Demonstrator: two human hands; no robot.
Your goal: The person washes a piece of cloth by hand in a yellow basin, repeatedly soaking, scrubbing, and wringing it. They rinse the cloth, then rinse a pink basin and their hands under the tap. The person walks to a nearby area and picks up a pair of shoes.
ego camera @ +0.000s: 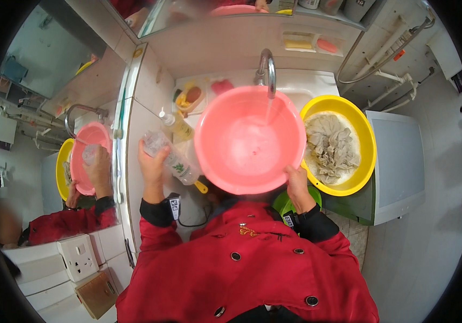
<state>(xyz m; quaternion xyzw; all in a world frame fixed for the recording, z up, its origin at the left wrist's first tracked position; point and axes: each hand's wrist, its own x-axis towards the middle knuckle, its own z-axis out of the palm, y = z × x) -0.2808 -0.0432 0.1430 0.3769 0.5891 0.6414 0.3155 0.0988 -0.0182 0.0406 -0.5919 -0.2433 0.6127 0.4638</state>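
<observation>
My left hand [154, 159] grips a clear plastic bottle [180, 167] with a green leaf print, tilted beside the sink. The fingers of my right hand [298, 183] hold the near right rim of a pink plastic basin [231, 171]. Water runs into that basin from a curved chrome faucet [270, 74]. To its right is a yellow basin [370, 157], where a crumpled pale cloth [332, 145] lies in sudsy water. A pump bottle of yellowish liquid [178, 126] stands just beyond my left hand.
A soap dish [192, 105] and a pink cloth [222, 86] lie on the sink's back left. A green basin [313, 196] sits low by my right wrist. Mirrors [53, 60] line the left wall. On the right is a grey-topped appliance [398, 161], with pipes [392, 87] behind.
</observation>
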